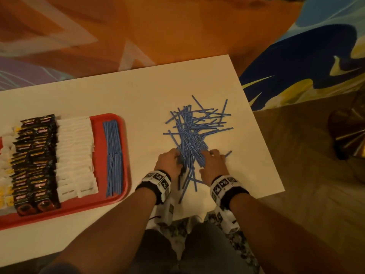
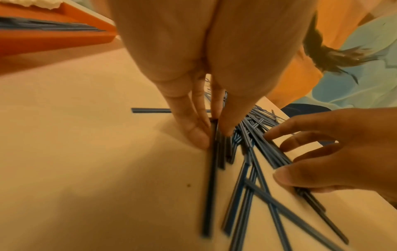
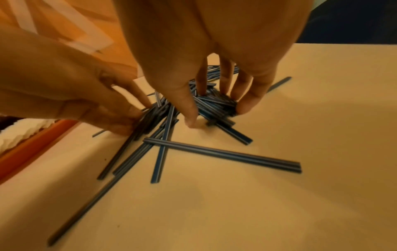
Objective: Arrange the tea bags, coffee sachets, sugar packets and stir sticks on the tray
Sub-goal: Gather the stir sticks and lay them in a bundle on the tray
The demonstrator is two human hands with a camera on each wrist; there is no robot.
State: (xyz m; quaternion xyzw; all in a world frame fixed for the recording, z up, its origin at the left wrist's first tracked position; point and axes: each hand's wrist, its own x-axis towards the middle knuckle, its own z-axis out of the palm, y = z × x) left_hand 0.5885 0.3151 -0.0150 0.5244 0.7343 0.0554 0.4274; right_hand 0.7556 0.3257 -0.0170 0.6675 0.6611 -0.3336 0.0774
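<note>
A loose pile of blue stir sticks (image 1: 195, 131) lies on the white table (image 1: 138, 95), right of the red tray (image 1: 79, 211). My left hand (image 1: 177, 156) is at the pile's near left end. In the left wrist view my left hand (image 2: 213, 134) pinches a few sticks (image 2: 211, 169) between thumb and fingers. My right hand (image 1: 209, 155) is at the near right end. In the right wrist view my right hand (image 3: 214, 113) has its fingers spread, with the tips pressing on the sticks (image 3: 214, 105). The tray holds a neat row of stir sticks (image 1: 113, 157), white sugar packets (image 1: 76, 155), black coffee sachets (image 1: 35, 163) and tea bags (image 1: 6, 155).
The table's right edge (image 1: 262, 135) runs close to the pile, with patterned floor beyond it. One stray stick (image 1: 228, 153) lies just right of my right hand. Bare table separates the tray from the pile. My knees are at the table's near edge.
</note>
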